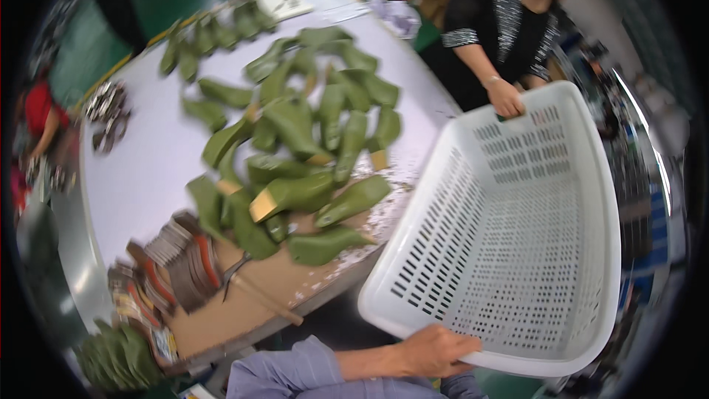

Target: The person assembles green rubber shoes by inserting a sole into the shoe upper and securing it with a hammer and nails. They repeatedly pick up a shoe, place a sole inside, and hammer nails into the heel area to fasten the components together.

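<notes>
A large white perforated plastic basket (421, 244) is tilted beside the table, its slotted inside facing me. My left hand (436, 351) grips its near rim, fingers wrapped over the edge. Across from me, a co-worker's hand (506, 100) holds the far rim at the handle slot. My right hand does not show; only a bit of sleeve (461, 386) appears below the basket. On the table, left of the basket, lies a loose heap of green shoe lasts (295, 125), some with tan ends.
A white-topped table (148, 177) carries a row of lasts (214, 33) at the back and brown stacked sole-like pieces (188, 255) in front. A hammer-like tool (266, 299) lies on brown board. More lasts (118, 355) sit at lower left. Another person (44, 114) is at far left.
</notes>
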